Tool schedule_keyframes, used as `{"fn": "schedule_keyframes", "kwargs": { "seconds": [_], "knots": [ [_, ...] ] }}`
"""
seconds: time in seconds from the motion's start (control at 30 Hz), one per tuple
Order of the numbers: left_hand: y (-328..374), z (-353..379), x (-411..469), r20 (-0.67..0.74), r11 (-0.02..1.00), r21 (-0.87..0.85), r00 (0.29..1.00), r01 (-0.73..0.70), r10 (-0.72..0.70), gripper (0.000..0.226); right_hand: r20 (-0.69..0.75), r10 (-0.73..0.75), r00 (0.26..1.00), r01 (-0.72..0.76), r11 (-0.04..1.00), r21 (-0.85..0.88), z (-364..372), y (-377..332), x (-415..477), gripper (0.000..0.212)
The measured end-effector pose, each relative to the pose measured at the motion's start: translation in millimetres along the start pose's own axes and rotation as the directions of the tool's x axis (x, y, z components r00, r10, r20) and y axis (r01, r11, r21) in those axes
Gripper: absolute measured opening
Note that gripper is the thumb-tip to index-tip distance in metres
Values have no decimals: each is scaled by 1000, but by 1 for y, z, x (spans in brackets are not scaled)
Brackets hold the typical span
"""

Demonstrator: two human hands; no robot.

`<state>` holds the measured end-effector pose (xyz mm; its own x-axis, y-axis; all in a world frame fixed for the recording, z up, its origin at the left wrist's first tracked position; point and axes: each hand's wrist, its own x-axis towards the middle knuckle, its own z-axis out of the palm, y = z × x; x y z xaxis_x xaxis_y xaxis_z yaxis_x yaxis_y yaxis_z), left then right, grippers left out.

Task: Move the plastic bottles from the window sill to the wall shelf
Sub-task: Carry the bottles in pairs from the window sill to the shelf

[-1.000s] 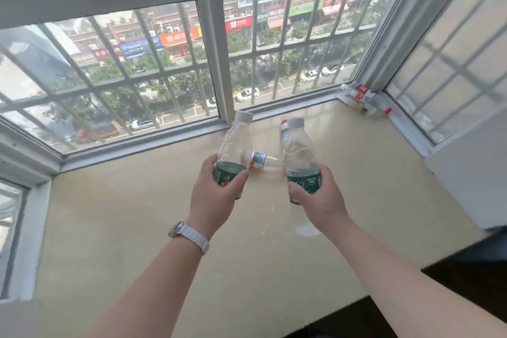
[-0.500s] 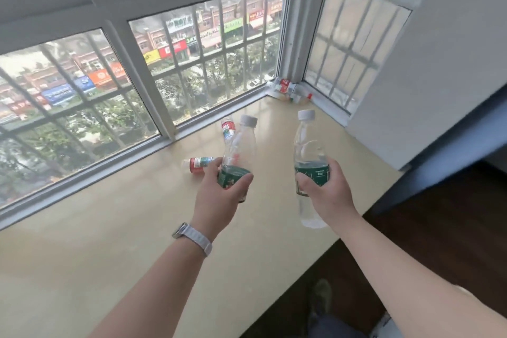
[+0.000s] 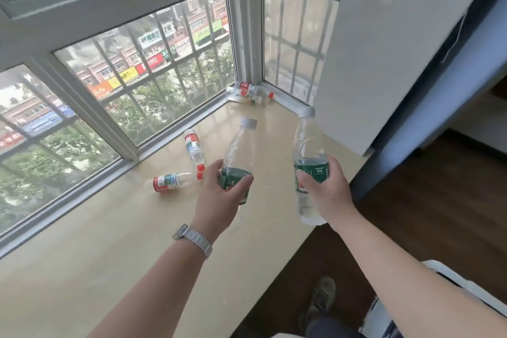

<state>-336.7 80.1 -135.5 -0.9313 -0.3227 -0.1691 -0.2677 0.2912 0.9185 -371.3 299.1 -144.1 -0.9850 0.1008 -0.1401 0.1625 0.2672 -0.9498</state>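
My left hand (image 3: pixel 219 197) grips a clear plastic bottle (image 3: pixel 238 145) with a green label and a white cap, held upright above the beige window sill (image 3: pixel 109 250). A second green-label bottle (image 3: pixel 308 145) is upright in my right hand (image 3: pixel 326 189), over the sill's room-side edge. Two red-label bottles lie on the sill behind my left hand: one (image 3: pixel 171 181) on its side, one (image 3: pixel 194 145) pointing towards the window. Several more red-label bottles (image 3: pixel 248 92) are piled in the far right corner of the sill. No wall shelf is in view.
Barred windows (image 3: pixel 153 74) close the sill at the back and right. A white wall (image 3: pixel 384 49) juts out at the sill's right end. Dark wood floor (image 3: pixel 439 200) lies to the right, with my shoe (image 3: pixel 321 302) below. A white object (image 3: pixel 450 280) shows under my right forearm.
The view has swung right, away from the window towards the room. Both hands with their bottles have drawn back from the window, and the two lying bottles now show behind my left hand.
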Motion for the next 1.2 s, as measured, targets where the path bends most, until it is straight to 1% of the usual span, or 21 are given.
{"fn": "schedule_keyframes", "kwargs": {
  "seconds": [0.07,0.17,0.37,0.47,0.73,0.97,1.07,1.2],
  "knots": [
    [13,20,5,14,1000,7,1000,5,-6,58,-16,2,1000,-2,1000,10,-18,3,12,45],
    [34,54,14,37,1000,29,999,-8,7,51,-54,2,999,-1,1000,16,-48,6,31,40],
    [69,125,36,116,996,82,993,-33,24,52,-139,11,990,-5,999,42,-105,16,72,41],
    [86,160,44,149,994,102,988,-48,32,49,-152,13,988,-4,998,58,-133,25,90,36],
    [119,247,58,241,985,138,968,-99,63,52,-229,58,972,-38,995,91,-208,52,121,38],
    [135,308,60,357,983,117,930,-138,88,56,-321,94,942,-73,994,78,-263,69,125,29],
    [143,327,60,409,982,113,908,-151,92,59,-378,116,919,-94,993,75,-280,76,124,31],
    [156,357,59,479,980,97,871,-172,106,51,-451,141,881,-113,990,88,-305,82,122,39]
  ]
}}
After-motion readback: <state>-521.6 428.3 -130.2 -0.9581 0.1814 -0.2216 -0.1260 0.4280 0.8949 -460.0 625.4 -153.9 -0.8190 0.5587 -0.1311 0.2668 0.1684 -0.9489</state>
